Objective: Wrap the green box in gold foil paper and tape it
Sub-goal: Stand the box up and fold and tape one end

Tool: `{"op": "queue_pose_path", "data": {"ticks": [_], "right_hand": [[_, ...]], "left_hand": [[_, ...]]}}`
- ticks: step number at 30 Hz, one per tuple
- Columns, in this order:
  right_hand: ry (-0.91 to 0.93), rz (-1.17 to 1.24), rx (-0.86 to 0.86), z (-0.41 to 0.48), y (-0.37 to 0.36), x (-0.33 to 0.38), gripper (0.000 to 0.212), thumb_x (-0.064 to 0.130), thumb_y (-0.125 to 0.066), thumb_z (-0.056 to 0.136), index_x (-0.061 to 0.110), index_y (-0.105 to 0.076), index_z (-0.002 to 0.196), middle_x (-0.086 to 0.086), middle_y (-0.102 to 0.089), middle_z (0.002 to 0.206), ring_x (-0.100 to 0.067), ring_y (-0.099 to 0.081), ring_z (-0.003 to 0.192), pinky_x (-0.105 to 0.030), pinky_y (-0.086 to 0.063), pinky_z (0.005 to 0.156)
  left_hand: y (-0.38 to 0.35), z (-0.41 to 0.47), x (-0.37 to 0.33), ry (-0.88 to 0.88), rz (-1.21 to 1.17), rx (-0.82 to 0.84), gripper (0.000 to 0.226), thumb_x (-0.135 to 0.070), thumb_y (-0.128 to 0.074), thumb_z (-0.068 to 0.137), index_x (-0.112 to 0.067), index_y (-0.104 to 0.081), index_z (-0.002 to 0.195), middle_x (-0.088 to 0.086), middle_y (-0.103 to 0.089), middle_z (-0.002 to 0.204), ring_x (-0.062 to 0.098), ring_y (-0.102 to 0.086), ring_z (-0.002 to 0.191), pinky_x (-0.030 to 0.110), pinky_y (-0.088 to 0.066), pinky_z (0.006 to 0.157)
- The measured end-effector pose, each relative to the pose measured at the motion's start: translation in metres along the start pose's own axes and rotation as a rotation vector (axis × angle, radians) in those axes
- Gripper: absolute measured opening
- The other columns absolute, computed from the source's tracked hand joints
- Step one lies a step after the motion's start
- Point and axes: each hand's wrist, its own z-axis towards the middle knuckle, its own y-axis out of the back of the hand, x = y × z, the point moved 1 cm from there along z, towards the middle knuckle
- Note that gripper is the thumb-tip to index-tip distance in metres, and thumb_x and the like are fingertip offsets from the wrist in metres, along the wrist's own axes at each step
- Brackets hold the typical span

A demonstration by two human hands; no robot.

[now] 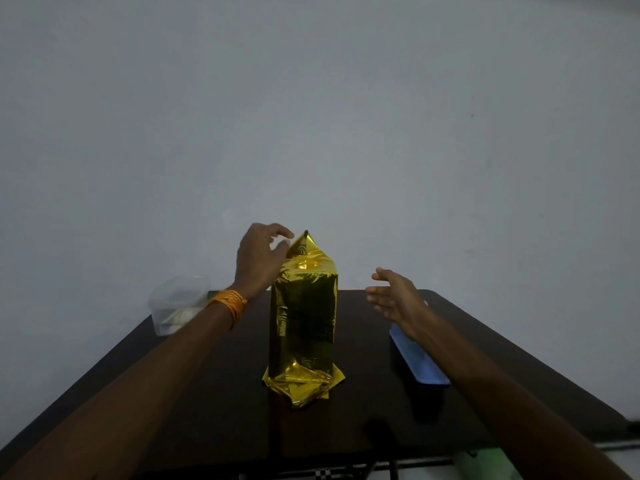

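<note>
We see the box (304, 320) standing upright mid-counter (214, 393), fully covered in shiny gold foil (303, 386). The foil's top is folded into a triangular peak, its left edge pinched by our left hand (258, 258). At the base the foil splays out crumpled.
</note>
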Motion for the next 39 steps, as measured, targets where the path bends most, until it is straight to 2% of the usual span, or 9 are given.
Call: {"op": "queue_pose_path", "data": {"ticks": [3, 7, 14, 20, 23, 27, 31, 35, 39], "right_hand": [[0.096, -0.062, -0.099, -0.005, 0.027, 0.003, 0.016, 0.023, -0.059, 0.096, 0.010, -0.066, 0.105, -0.011, -0.068, 0.094, -0.018, -0.061, 0.079, -0.025, -0.045, 0.064], [0.229, -0.291, -0.224, -0.011, 0.066, 0.000, 0.014, 0.016, -0.064, 0.093, 0.005, -0.068, 0.086, -0.005, -0.066, 0.083, -0.013, -0.058, 0.074, -0.023, -0.044, 0.062], [0.070, -0.533, -0.290, -0.015, 0.119, -0.034, 0.027, 0.024, -0.069, 0.089, 0.008, -0.060, 0.070, -0.009, -0.052, 0.067, -0.017, -0.046, 0.061, -0.028, -0.035, 0.055], [-0.114, -0.358, -0.201, -0.017, 0.122, -0.046, 0.028, 0.025, -0.066, 0.093, -0.003, -0.066, 0.096, -0.004, -0.053, 0.067, -0.010, -0.045, 0.052, -0.020, -0.034, 0.044], [-0.133, -0.259, -0.187, -0.018, 0.117, -0.043, 0.013, 0.010, -0.066, 0.092, -0.001, -0.064, 0.086, -0.004, -0.053, 0.062, -0.006, -0.045, 0.042, -0.015, -0.032, 0.033], [-0.117, -0.244, -0.220, -0.007, 0.116, -0.042, 0.014, 0.006, -0.072, 0.087, 0.003, -0.063, 0.076, -0.006, -0.057, 0.067, -0.012, -0.048, 0.052, -0.015, -0.036, 0.034], [0.063, -0.371, -0.286, -0.002, 0.113, -0.037, 0.016, 0.010, -0.077, 0.082, 0.001, -0.072, 0.069, -0.017, -0.070, 0.076, -0.022, -0.062, 0.068, -0.034, -0.051, 0.062], [0.098, -0.375, -0.352, -0.010, 0.106, -0.024, 0.024, 0.013, -0.076, 0.082, -0.010, -0.071, 0.077, -0.028, -0.071, 0.085, -0.018, -0.055, 0.061, -0.025, -0.039, 0.049], [-0.004, -0.246, -0.345, -0.031, 0.107, -0.033, 0.024, 0.008, -0.076, 0.084, 0.004, -0.063, 0.064, -0.010, -0.061, 0.065, -0.004, -0.046, 0.037, -0.016, -0.033, 0.033]], "left_hand": [[-0.011, 0.001, -0.038, -0.133, -0.014, -0.090, 0.012, -0.012, -0.064, 0.088, -0.020, -0.072, 0.091, -0.002, -0.064, 0.097, 0.006, -0.059, 0.086, 0.023, -0.047, 0.077], [-0.053, -0.013, -0.084, -0.270, -0.104, 0.082, 0.016, -0.006, -0.064, 0.082, -0.017, -0.073, 0.088, -0.002, -0.069, 0.086, 0.008, -0.062, 0.077, 0.022, -0.049, 0.072], [-0.152, -0.057, -0.093, -0.076, -0.092, 0.466, 0.022, -0.006, -0.061, 0.082, -0.014, -0.076, 0.096, 0.002, -0.074, 0.094, 0.016, -0.068, 0.086, 0.032, -0.055, 0.081], [-0.204, -0.100, -0.079, 0.059, 0.015, 0.789, 0.025, -0.024, -0.076, 0.079, -0.007, -0.074, 0.098, 0.008, -0.071, 0.099, 0.021, -0.066, 0.088, 0.031, -0.050, 0.073], [-0.220, -0.113, -0.072, 0.066, 0.031, 0.786, 0.033, -0.036, -0.080, 0.077, -0.010, -0.061, 0.071, 0.010, -0.064, 0.079, 0.015, -0.053, 0.064, 0.026, -0.040, 0.056], [-0.226, -0.113, -0.065, 0.100, -0.048, 0.738, 0.039, -0.035, -0.084, 0.073, -0.019, -0.052, 0.057, 0.005, -0.060, 0.069, 0.016, -0.054, 0.065, 0.029, -0.040, 0.057], [-0.226, -0.112, -0.065, 0.120, -0.068, 0.741, 0.033, -0.034, -0.086, 0.071, -0.015, -0.061, 0.065, 0.003, -0.063, 0.072, 0.015, -0.057, 0.066, 0.027, -0.042, 0.058], [-0.225, -0.115, -0.064, 0.113, -0.102, 0.723, 0.031, -0.034, -0.085, 0.072, -0.012, -0.064, 0.070, 0.007, -0.067, 0.076, 0.016, -0.060, 0.068, 0.028, -0.044, 0.060], [-0.224, -0.118, -0.065, 0.124, -0.098, 0.698, 0.034, -0.032, -0.085, 0.073, -0.002, -0.069, 0.077, 0.013, -0.072, 0.083, 0.025, -0.069, 0.075, 0.039, -0.056, 0.065]]}}
